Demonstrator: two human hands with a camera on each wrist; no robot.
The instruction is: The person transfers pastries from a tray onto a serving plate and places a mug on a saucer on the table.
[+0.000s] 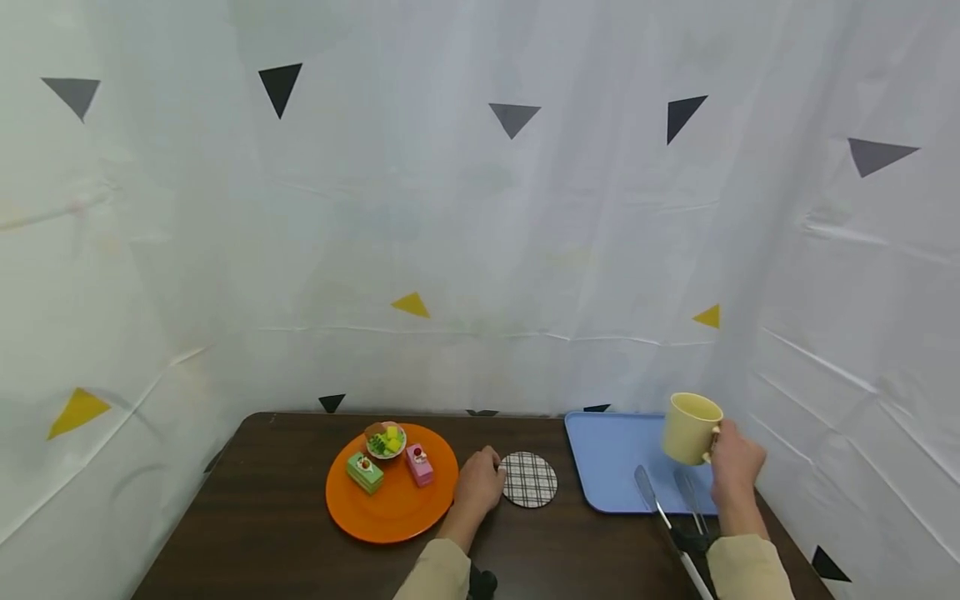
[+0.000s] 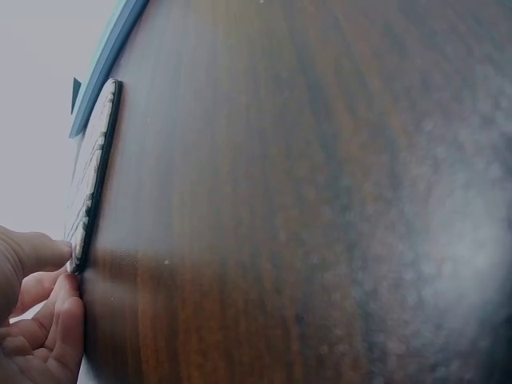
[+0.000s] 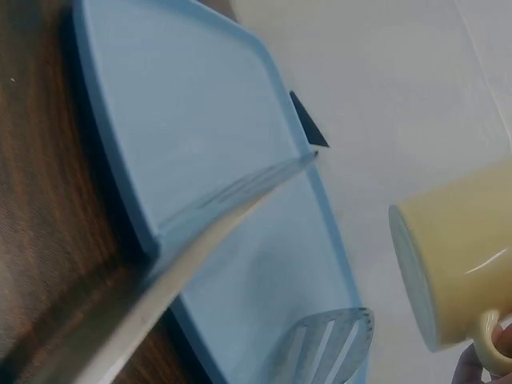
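Observation:
My left hand point(image 1: 480, 482) pinches the near-left edge of a round checked coaster point(image 1: 531, 479), thumb on top and fingers at its rim. The left wrist view shows the coaster point(image 2: 96, 172) edge-on, close over the dark wood. With the right hand point(image 1: 737, 458) I grip a yellow mug point(image 1: 692, 428) by its handle. The mug is upright and raised over the right part of a blue tray point(image 1: 607, 458). In the right wrist view the mug point(image 3: 468, 248) appears at the right edge, with most of the hand out of frame.
A long knife point(image 1: 649, 490) and a slotted utensil point(image 1: 686, 487) lie across the tray's front rim. On the left, an orange plate point(image 1: 386, 521) bears a green cake slice point(image 1: 365, 473), a pink cake slice point(image 1: 419, 465) and a small food bowl point(image 1: 386, 442). White curtains point(image 1: 480, 250) surround the table.

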